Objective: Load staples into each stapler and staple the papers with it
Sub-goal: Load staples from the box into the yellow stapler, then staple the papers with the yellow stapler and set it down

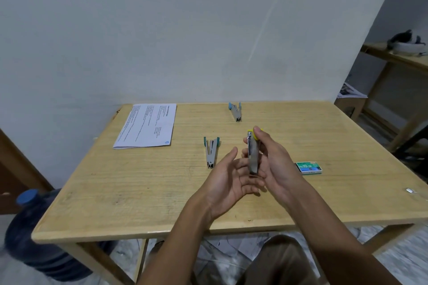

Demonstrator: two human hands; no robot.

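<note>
1. Papers point(146, 126): a printed stack lies flat near the far left corner of the table point(139, 192), well apart from the hands. No staple is discernible.
2. Teal stapler point(211, 152): lies mid-table, sprung open in a V, presumably awaiting loading.
3. Left hand point(228, 180): palm up, fingers loose and extended, grasping nothing. It is cupped just beneath the held stapler, judged as support or to catch staples.
4. Blue stapler point(236, 112): lies at the far edge, likewise open.
5. Yellow stapler point(253, 157): held upright above the table's middle, yellow end uppermost. Whether it is loaded cannot be told.
6. Right hand point(273, 159): fingers wrapped round the yellow stapler, one fingertip on the yellow end, judged to be working it.
7. Staple box point(309, 167): green, lying flat just right of the right hand, within reach for loading.
8. Small metallic piece point(411, 190): near the right edge. It is possibly a staple strip, but too small to confirm.
</note>
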